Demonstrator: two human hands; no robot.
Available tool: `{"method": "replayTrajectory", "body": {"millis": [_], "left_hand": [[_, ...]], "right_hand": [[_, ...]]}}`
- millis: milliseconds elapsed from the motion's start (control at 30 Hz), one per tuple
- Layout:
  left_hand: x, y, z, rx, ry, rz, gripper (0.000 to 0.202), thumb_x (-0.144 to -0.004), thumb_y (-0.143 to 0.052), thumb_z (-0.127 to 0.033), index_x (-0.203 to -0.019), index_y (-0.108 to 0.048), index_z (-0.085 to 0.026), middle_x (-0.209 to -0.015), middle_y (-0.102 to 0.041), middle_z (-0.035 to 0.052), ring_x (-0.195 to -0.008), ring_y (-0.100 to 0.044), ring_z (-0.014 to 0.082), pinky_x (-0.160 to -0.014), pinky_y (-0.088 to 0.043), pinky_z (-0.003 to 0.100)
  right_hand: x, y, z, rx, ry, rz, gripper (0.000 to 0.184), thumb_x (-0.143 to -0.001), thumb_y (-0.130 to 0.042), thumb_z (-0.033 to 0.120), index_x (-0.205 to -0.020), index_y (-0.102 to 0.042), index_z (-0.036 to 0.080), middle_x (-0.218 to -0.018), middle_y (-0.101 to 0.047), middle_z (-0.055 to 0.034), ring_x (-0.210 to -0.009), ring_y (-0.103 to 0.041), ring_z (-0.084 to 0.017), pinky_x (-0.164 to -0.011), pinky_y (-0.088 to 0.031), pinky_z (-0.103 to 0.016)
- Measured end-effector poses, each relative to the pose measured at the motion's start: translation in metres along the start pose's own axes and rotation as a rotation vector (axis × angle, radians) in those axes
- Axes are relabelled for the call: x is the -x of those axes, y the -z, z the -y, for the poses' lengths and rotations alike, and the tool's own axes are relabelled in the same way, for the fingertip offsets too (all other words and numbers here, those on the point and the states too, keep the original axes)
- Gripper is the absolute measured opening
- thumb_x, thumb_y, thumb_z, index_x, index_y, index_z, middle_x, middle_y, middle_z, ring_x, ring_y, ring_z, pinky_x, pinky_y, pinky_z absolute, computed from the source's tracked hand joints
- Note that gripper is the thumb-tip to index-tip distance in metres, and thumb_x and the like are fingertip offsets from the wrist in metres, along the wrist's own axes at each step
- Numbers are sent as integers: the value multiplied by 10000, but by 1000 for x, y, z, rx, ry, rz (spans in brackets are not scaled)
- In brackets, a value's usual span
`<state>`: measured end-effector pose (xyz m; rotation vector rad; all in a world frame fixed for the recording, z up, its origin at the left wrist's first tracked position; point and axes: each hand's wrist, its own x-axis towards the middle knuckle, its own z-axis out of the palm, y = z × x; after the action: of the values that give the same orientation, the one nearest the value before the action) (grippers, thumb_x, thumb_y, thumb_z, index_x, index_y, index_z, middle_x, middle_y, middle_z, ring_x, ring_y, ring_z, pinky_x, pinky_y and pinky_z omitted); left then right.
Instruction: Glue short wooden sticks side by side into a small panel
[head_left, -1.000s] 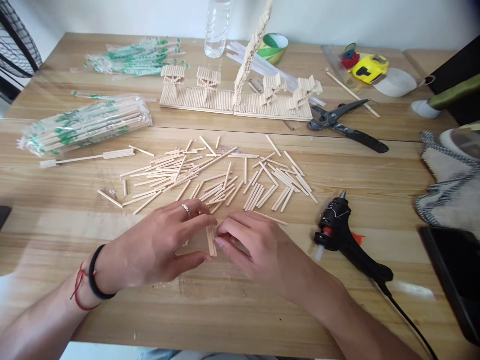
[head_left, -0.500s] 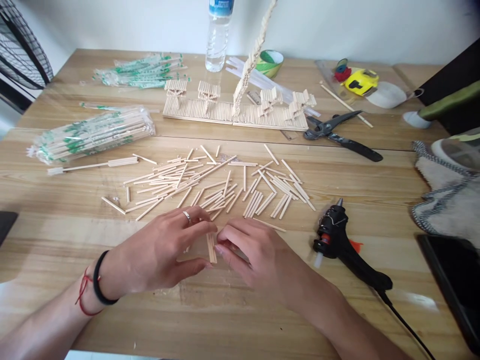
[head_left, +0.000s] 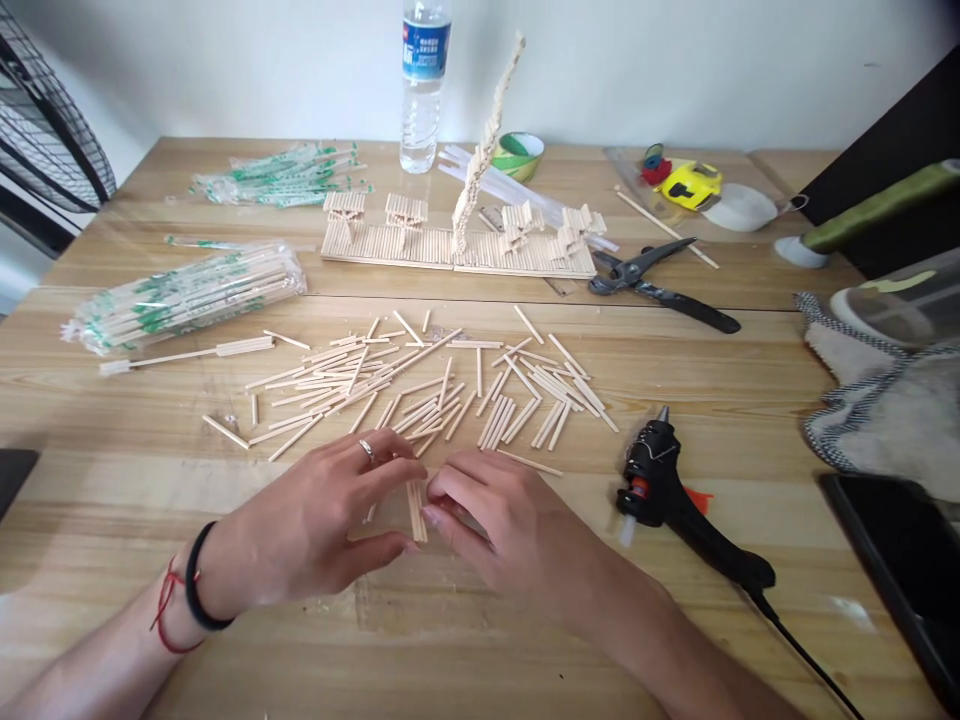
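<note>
A few short wooden sticks (head_left: 417, 512) lie side by side in a small row between my hands. My left hand (head_left: 330, 515) grips this row lengthwise, thumb at the near end and fingers at the far end. From the right side, the bent fingertips and thumb of my right hand (head_left: 499, 510) press against the row's edge. The far end of the row is partly covered by my left fingers. Just beyond both hands, many loose cut sticks (head_left: 330, 372) are scattered on the wooden table (head_left: 420, 650).
A black glue gun (head_left: 652, 470) lies to the right, its cord running to the near edge. Behind the sticks are a stick-built model (head_left: 386, 243), pliers (head_left: 652, 280) and a water bottle (head_left: 421, 100). Wrapped sticks (head_left: 195, 290) lie left; a phone (head_left: 892, 570) lies right.
The head view has tilted up slightly, showing more of the bottle and the model's top. Both hands keep nearly the same hold around the row of sticks.
</note>
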<state>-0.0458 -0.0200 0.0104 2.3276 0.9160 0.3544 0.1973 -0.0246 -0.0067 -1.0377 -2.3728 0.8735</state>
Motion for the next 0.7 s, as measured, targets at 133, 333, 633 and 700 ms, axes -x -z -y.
{"method": "replayTrajectory", "body": {"millis": [133, 333, 633, 700], "left_hand": [[0, 0, -1, 12, 11, 13, 443, -936, -742, -152, -1355, -608, -208, -1339, -678, 128, -1135, -720, 284, -959, -606, 412], [2, -2, 1, -9, 47, 4, 523, -943, -743, -182, -1424, -543, -226, -1381, -666, 129, -1164, -723, 297, -957, -610, 422], [5, -3, 1, -33, 28, -35, 568, -931, -765, -182, -1433, -506, -241, -1365, -677, 118, -1140, -735, 284, -937, -614, 396], [5, -3, 2, -33, 29, -36, 562, -935, -763, -187, -1435, -512, -240, -1358, -679, 119, -1143, -734, 285, -944, -615, 398]], "right_hand": [[0, 0, 1, 10, -7, -2, 150, -988, -703, 74, -901, -669, 191, -874, -712, -31, -802, -665, -214, -781, -535, -348], [-1, 0, 1, 26, -14, 1, 162, -971, -710, 50, -902, -665, 190, -885, -715, -31, -808, -677, -213, -763, -530, -336], [-1, 0, 3, 4, -15, -5, 162, -958, -727, 41, -901, -673, 184, -888, -728, -31, -803, -684, -210, -779, -550, -338], [0, 0, 2, 3, -18, -6, 167, -961, -723, 44, -903, -669, 191, -894, -729, -29, -810, -683, -209, -789, -554, -337]]}}
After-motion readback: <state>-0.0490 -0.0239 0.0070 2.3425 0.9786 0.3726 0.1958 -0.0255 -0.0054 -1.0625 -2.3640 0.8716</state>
